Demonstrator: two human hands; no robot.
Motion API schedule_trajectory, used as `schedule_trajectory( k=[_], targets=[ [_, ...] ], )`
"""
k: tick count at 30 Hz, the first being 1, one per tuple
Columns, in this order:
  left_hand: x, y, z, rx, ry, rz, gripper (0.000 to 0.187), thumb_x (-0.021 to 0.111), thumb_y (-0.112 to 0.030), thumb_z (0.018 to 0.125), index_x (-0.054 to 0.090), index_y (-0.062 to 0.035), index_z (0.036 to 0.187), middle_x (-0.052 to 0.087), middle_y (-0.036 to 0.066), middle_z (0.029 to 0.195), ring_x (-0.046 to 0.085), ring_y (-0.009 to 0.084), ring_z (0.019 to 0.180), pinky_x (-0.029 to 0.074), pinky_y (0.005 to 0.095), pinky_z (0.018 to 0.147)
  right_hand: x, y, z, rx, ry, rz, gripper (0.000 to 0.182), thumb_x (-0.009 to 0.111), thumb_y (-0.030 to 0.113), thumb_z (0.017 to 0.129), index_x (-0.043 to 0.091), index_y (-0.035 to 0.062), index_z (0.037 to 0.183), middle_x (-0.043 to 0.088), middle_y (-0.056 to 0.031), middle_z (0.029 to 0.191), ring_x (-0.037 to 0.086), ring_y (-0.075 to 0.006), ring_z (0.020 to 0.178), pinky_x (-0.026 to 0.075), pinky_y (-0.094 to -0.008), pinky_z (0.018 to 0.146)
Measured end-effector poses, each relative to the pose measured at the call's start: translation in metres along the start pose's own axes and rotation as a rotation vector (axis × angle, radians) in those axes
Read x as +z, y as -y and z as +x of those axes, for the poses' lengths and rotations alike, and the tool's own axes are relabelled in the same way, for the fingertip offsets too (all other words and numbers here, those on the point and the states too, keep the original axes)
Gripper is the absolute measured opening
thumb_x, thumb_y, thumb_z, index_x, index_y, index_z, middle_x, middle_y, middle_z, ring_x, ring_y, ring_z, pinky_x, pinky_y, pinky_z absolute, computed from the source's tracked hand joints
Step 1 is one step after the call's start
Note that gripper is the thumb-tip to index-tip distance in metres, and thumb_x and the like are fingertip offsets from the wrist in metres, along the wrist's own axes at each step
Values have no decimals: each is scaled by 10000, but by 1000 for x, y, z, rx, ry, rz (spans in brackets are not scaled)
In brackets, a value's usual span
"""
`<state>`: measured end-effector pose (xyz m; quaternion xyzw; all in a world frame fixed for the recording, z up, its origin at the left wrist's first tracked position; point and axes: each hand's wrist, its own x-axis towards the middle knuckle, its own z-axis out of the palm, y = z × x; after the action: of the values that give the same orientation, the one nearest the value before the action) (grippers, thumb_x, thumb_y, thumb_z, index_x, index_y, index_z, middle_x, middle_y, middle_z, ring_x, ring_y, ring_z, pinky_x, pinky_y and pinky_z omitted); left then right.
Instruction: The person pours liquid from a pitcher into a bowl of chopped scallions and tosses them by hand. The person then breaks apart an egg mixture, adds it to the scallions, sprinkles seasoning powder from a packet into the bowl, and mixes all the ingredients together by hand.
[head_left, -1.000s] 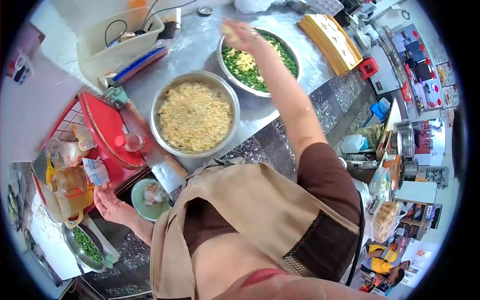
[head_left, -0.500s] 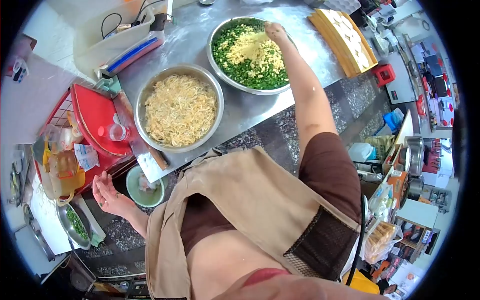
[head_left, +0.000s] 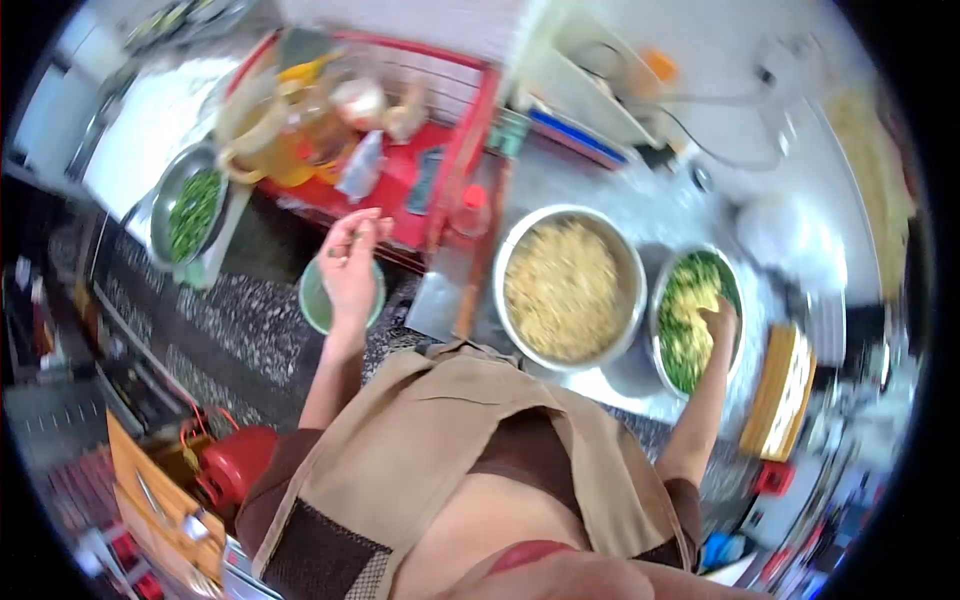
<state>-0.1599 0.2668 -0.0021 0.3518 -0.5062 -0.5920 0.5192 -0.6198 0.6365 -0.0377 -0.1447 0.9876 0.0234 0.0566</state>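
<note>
My right hand [head_left: 720, 318] reaches into a metal bowl of chopped greens [head_left: 686, 368] topped with yellow crumbly bits. Its fingertips are blurred against the food. Left of it stands a larger metal bowl [head_left: 632, 330] heaped with pale, thin shreds [head_left: 562, 290] like noodles or sprouts. My left hand [head_left: 350, 265] is raised over a pale green bucket [head_left: 312, 302], near the red crate. Its fingers are loosely bent and apart, with small green specks on them, and I see nothing held.
A red crate [head_left: 408, 212] holds a yellowish jug and bags. Further left, a metal bowl [head_left: 160, 225] contains chopped greens [head_left: 195, 210]. The metal table [head_left: 660, 215] bears a clear plastic bin [head_left: 590, 80]. Wooden trays [head_left: 765, 400] stand at right; a red gas cylinder [head_left: 238, 462] at lower left.
My view has turned left, so the bowls appear further right. My left hand has risen, fingers more bent. My right hand is lower, at the greens, instead of above the bowl's far rim.
</note>
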Motion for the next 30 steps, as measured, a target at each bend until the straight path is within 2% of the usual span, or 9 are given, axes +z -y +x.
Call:
schedule_trajectory(
  k=[5, 8, 12, 15, 17, 20, 23, 27, 30],
  targets=[
    [-54, 5, 45, -29, -129, -89, 149, 478, -54, 836, 535, 27, 947, 578, 70, 803, 572, 139, 762, 458, 248, 715, -103, 232, -20, -496, -32, 543, 241, 563, 177, 754, 610, 2, 913, 618, -103, 768, 564, -138, 677, 442, -258, 646],
    [-91, 8, 70, -44, -213, -66, 155, 480, -75, 840, 537, 23, 945, 591, 78, 810, 571, 130, 764, 454, 239, 716, -141, 407, -74, -891, 17, 656, 255, 559, 213, 772, 608, 14, 923, 618, -64, 773, 547, -99, 704, 430, -234, 645],
    [-139, 10, 94, -52, -315, -50, 162, 478, -89, 844, 538, 19, 949, 598, 83, 814, 571, 126, 771, 450, 233, 722, -103, 608, -89, -1407, 85, 550, 211, 508, 146, 754, 611, 38, 903, 604, -147, 876, 584, -263, 823, 453, -318, 734],
    [-171, 16, 107, -106, -406, -50, 172, 469, -79, 844, 532, 23, 968, 595, 90, 824, 570, 137, 781, 454, 253, 737, -25, 720, -74, -1405, 55, 172, 216, 493, 129, 707, 620, 40, 857, 598, -163, 871, 578, -306, 811, 462, -372, 710],
    [-193, 20, 111, -137, -480, -40, 172, 457, -83, 849, 526, 24, 964, 593, 97, 820, 572, 143, 777, 458, 261, 732, 8, 755, -77, -1243, -69, -152, 286, 551, 305, 704, 620, 70, 850, 603, -150, 869, 582, -266, 824, 459, -353, 728],
    [-223, 34, 111, -144, -556, -61, 182, 462, -107, 852, 514, 23, 969, 590, 98, 821, 576, 159, 775, 467, 279, 733, 70, 779, -52, -1373, -47, 81, 328, 573, 370, 669, 620, 110, 862, 596, -156, 888, 574, -280, 839, 455, -366, 734],
    [-238, 45, 115, -201, -600, -79, 192, 465, -118, 853, 512, 25, 973, 587, 99, 823, 575, 162, 782, 468, 280, 735, 61, 778, -51, -1360, 161, -21, 311, 562, 366, 680, 616, 143, 890, 591, -162, 894, 568, -288, 849, 452, -369, 743],
    [-236, 49, 136, -248, -584, -93, 202, 471, -120, 850, 505, 26, 986, 584, 102, 819, 574, 164, 787, 470, 280, 730, 48, 787, -55, -1415, 129, -413, 235, 505, 239, 714, 621, 70, 830, 595, -157, 863, 574, -280, 810, 459, -362, 701],
    [-224, 49, 151, -226, -552, -172, 194, 472, -113, 849, 505, 20, 986, 585, 98, 818, 573, 159, 779, 469, 271, 723, 133, 794, 17, -1662, 91, -376, 174, 522, 162, 698, 615, 55, 799, 596, -137, 833, 575, -268, 776, 459, -355, 680]
  ],
)
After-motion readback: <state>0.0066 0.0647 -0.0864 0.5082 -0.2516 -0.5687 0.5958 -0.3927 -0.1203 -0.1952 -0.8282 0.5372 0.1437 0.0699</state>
